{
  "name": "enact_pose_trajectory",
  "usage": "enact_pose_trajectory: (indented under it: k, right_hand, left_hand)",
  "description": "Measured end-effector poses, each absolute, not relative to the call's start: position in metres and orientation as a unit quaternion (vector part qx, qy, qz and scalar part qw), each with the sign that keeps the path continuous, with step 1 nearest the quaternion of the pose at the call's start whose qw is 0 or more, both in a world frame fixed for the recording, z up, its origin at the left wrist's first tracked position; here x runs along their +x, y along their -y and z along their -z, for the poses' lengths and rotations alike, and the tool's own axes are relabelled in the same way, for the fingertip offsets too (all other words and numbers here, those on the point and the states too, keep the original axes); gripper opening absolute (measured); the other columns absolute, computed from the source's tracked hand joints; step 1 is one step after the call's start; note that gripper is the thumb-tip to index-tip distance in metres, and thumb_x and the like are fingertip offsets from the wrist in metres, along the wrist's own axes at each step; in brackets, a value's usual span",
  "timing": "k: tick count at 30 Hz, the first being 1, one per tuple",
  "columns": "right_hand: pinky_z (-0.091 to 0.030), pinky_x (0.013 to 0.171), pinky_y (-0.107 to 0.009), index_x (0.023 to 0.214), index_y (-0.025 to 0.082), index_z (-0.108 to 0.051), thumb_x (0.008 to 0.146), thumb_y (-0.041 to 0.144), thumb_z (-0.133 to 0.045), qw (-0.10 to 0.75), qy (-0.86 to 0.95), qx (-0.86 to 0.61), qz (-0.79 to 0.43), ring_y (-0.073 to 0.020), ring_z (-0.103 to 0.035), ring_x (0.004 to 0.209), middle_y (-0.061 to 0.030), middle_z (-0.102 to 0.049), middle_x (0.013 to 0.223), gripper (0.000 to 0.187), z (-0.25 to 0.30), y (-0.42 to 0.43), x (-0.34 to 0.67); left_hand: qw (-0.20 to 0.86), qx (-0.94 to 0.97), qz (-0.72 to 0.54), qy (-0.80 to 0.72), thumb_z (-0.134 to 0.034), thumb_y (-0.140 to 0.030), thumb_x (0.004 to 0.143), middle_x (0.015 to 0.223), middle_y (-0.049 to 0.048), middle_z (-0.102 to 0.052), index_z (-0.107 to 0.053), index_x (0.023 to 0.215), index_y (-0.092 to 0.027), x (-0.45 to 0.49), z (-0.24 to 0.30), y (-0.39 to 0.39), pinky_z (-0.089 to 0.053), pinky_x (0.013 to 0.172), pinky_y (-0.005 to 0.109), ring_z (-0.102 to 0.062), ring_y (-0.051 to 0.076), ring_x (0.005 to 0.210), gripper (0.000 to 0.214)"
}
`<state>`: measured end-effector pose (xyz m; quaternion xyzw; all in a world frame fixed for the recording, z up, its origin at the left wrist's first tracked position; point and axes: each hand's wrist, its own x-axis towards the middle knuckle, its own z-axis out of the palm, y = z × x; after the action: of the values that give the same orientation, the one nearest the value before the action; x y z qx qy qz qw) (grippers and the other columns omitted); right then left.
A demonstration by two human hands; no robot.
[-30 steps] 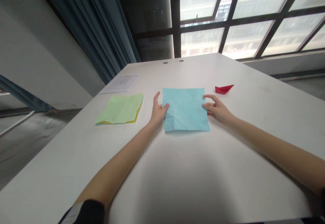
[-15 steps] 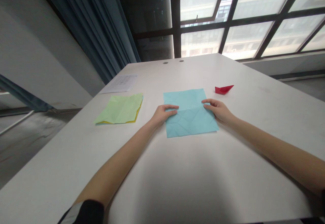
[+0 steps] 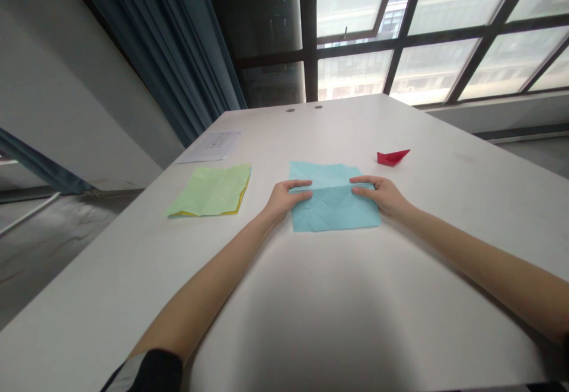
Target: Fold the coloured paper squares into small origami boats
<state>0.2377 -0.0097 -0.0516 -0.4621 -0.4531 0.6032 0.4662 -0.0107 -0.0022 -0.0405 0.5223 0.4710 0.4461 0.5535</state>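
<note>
A creased light-blue paper sheet (image 3: 332, 202) lies on the white table (image 3: 311, 297) in front of me. My left hand (image 3: 284, 197) pinches its left edge, thumb and fingers closed on the paper. My right hand (image 3: 381, 193) grips the right edge the same way. Between the two hands the paper's near part is lifted and bent over toward the far edge, forming a fold across the middle.
A stack of light-green and yellow paper sheets (image 3: 212, 190) lies to the left. A white printed sheet (image 3: 212, 145) sits farther back left. A small red folded paper piece (image 3: 392, 156) rests to the right. Windows and a dark curtain stand beyond the table.
Both hands moved from the sheet's sides onto its edges and took hold. The paper shifted slightly right and its near half has been raised and folded over, so it looks shorter.
</note>
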Motion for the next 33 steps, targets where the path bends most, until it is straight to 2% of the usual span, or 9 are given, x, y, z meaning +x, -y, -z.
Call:
enact_pose_trajectory:
  k: [8,13,17,20,22,24,26,28,33]
  right_hand:
    - [-0.056,0.060,-0.031,0.093,0.021,-0.064,0.062,0.023,-0.074,0.470,0.405,-0.457,-0.637,-0.0168,-0.065,0.061,-0.0029,-0.070,0.074,0.033,0.047,0.017,0.229]
    - [-0.055,0.057,-0.030,0.089,0.022,-0.064,0.060,0.026,-0.075,0.456,0.410,-0.460,-0.643,-0.0159,-0.064,0.058,-0.0017,-0.069,0.069,0.031,0.047,0.022,0.223]
    - [-0.053,0.057,-0.031,0.085,0.023,-0.064,0.060,0.034,-0.074,0.450,0.454,-0.469,-0.609,-0.0155,-0.061,0.057,0.0000,-0.066,0.066,0.030,0.051,0.021,0.222]
    - [-0.051,0.068,-0.035,0.082,0.023,-0.066,0.059,0.041,-0.073,0.465,0.534,-0.492,-0.506,-0.0193,-0.061,0.079,-0.0034,-0.064,0.087,0.030,0.057,0.017,0.224]
    - [-0.047,0.080,-0.039,0.078,0.023,-0.068,0.058,0.042,-0.073,0.478,0.603,-0.505,-0.391,-0.0236,-0.053,0.101,-0.0062,-0.055,0.110,0.027,0.060,0.014,0.227]
    - [-0.039,0.091,-0.044,0.075,0.024,-0.070,0.060,0.041,-0.073,0.482,0.662,-0.502,-0.279,-0.0272,-0.042,0.115,-0.0065,-0.044,0.123,0.022,0.060,0.012,0.231]
    - [-0.032,0.097,-0.048,0.074,0.026,-0.070,0.064,0.039,-0.071,0.472,0.709,-0.484,-0.201,-0.0293,-0.036,0.120,-0.0058,-0.040,0.128,0.017,0.056,0.012,0.235]
    - [-0.031,0.097,-0.050,0.074,0.026,-0.069,0.068,0.039,-0.068,0.450,0.751,-0.455,-0.161,-0.0303,-0.033,0.122,-0.0050,-0.040,0.130,0.014,0.050,0.014,0.237]
    - [-0.029,0.100,-0.050,0.072,0.025,-0.065,0.069,0.037,-0.066,0.379,0.838,-0.360,-0.156,-0.0295,-0.036,0.123,-0.0048,-0.046,0.132,0.013,0.035,0.020,0.237]
  left_hand:
    - [0.658,0.424,-0.445,-0.435,-0.080,-0.021,0.052,0.073,0.0049,-0.067,-0.067,0.093,-0.014,-0.005,0.039,0.008,-0.051,0.070,0.032,-0.061,0.014,0.063,0.044]
    - [0.668,0.414,-0.449,-0.425,-0.079,-0.018,0.053,0.074,0.0042,-0.067,-0.066,0.093,-0.015,0.001,0.038,0.012,-0.051,0.072,0.032,-0.061,0.013,0.063,0.042]
    - [0.669,0.412,-0.452,-0.422,-0.079,-0.019,0.053,0.073,0.0034,-0.066,-0.067,0.090,-0.015,0.004,0.038,0.014,-0.050,0.073,0.032,-0.060,0.013,0.063,0.038]
    - [0.671,0.408,-0.454,-0.420,-0.079,-0.020,0.052,0.068,0.0025,-0.066,-0.068,0.084,-0.014,0.003,0.038,0.012,-0.049,0.072,0.031,-0.059,0.012,0.061,0.035]
    - [0.670,0.412,-0.454,-0.419,-0.080,-0.021,0.051,0.067,0.0021,-0.065,-0.068,0.080,-0.014,0.002,0.039,0.011,-0.049,0.070,0.030,-0.058,0.011,0.060,0.032]
    - [0.666,0.418,-0.452,-0.421,-0.080,-0.022,0.050,0.066,0.0018,-0.065,-0.068,0.078,-0.014,0.001,0.040,0.009,-0.049,0.068,0.029,-0.058,0.011,0.060,0.031]
    - [0.660,0.423,-0.450,-0.428,-0.080,-0.022,0.049,0.066,0.0017,-0.065,-0.068,0.076,-0.014,0.000,0.039,0.008,-0.048,0.066,0.028,-0.058,0.011,0.059,0.031]
    - [0.663,0.423,-0.439,-0.435,-0.081,-0.023,0.047,0.063,0.0017,-0.065,-0.068,0.074,-0.013,-0.001,0.036,0.008,-0.048,0.064,0.028,-0.057,0.011,0.058,0.031]
    - [0.715,0.423,-0.367,-0.418,-0.082,-0.020,0.045,0.063,0.0024,-0.066,-0.067,0.073,-0.013,-0.004,0.031,0.010,-0.049,0.063,0.028,-0.059,0.012,0.058,0.032]
